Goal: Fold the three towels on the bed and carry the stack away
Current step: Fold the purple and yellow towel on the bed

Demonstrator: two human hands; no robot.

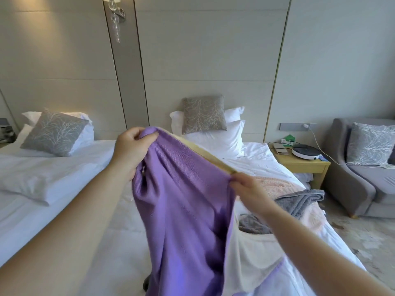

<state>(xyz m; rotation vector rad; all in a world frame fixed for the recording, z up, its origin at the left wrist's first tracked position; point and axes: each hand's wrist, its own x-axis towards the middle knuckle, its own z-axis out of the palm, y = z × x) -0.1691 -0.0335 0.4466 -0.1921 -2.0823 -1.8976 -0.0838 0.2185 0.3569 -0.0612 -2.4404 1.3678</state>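
Observation:
A purple towel [183, 210] with a cream underside hangs in the air in front of me over the white bed [119, 221]. My left hand [130, 150] grips one top corner, and my right hand [248, 189] pinches the top edge further right. The cloth sags between them and drapes down to the bottom of the frame. A grey towel [299, 201] lies crumpled on the bed to the right. Under it spreads a pale pink towel [277, 184].
A second white bed [42, 178] with a grey cushion stands to the left. Pillows and a grey cushion [204, 114] lean on the headboard. A wooden nightstand [303, 165] with a round white device sits right of the bed, beside a grey armchair [363, 178].

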